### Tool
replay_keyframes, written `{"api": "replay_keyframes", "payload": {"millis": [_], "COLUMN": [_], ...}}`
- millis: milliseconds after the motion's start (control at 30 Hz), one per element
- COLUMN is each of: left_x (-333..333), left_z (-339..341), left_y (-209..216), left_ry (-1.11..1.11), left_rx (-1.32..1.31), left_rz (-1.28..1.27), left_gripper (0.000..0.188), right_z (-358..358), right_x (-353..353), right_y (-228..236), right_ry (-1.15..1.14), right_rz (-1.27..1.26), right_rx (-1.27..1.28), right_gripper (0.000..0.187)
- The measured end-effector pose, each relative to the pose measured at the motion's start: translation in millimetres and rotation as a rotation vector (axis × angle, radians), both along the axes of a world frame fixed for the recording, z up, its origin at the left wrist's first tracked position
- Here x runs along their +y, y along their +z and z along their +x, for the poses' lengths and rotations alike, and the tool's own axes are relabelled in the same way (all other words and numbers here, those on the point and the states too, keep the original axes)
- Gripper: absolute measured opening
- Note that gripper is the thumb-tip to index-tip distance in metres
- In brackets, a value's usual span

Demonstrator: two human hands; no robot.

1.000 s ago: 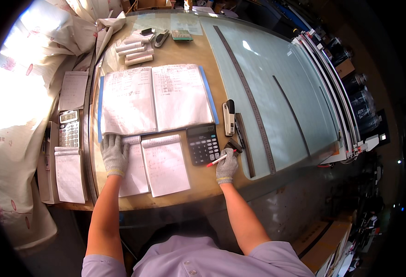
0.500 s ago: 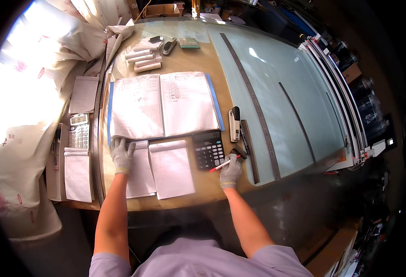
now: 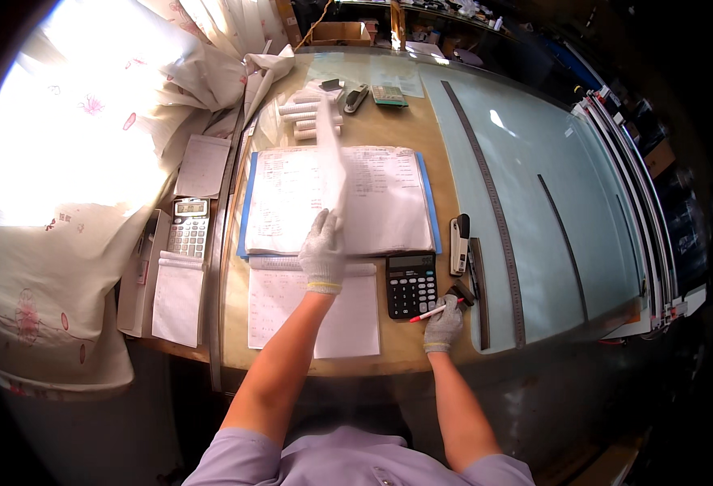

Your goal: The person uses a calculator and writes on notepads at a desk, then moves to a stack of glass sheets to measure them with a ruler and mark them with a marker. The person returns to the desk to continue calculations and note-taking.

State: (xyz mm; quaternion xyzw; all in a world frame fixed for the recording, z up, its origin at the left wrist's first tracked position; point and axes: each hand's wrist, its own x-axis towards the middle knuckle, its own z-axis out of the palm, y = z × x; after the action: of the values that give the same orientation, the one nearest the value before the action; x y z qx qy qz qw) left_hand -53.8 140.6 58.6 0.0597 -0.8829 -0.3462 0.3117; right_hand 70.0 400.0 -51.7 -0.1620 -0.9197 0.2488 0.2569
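At lower right of centre, I observe the gloved right hand (image 3: 444, 324) closed around a red-tipped pen (image 3: 428, 312), beside a black desk calculator (image 3: 411, 287). The gloved left hand (image 3: 321, 253), well apart at mid-frame, has its fingers against a raised, blurred page (image 3: 334, 178); whether pinched, I cannot tell. The blue-covered ledger (image 3: 279, 202) lies open at centre, paper bundles (image 3: 298, 108) beyond it.

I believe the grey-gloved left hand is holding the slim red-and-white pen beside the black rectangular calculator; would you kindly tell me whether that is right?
Not quite: the head view shows the grey-gloved right hand holding the slim red-and-white pen beside the black rectangular calculator. The grey-gloved left hand is at the raised white paper page.
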Motion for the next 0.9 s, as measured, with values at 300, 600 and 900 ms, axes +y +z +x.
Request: {"api": "replay_keyframes", "payload": {"millis": [300,600,900], "left_x": [57,78,46], "left_z": [-23,-31,-49], "left_y": [-31,-40,-45], "left_ry": [-0.37,-0.111,-0.343], "left_rx": [-0.046,-0.282,-0.407], "left_rz": [-0.293,-0.592,-0.243], "left_gripper": [0.027,0.045,0.02], "right_z": [1,0,0], "right_x": [3,-1,2], "right_y": [3,7,4], "right_ry": [-0.011,0.016,0.003], "right_rz": [0.048,0.0,0.029], "right_rx": [-0.046,-0.012,-0.026], "right_gripper": [0.018,0.018,0.012]}}
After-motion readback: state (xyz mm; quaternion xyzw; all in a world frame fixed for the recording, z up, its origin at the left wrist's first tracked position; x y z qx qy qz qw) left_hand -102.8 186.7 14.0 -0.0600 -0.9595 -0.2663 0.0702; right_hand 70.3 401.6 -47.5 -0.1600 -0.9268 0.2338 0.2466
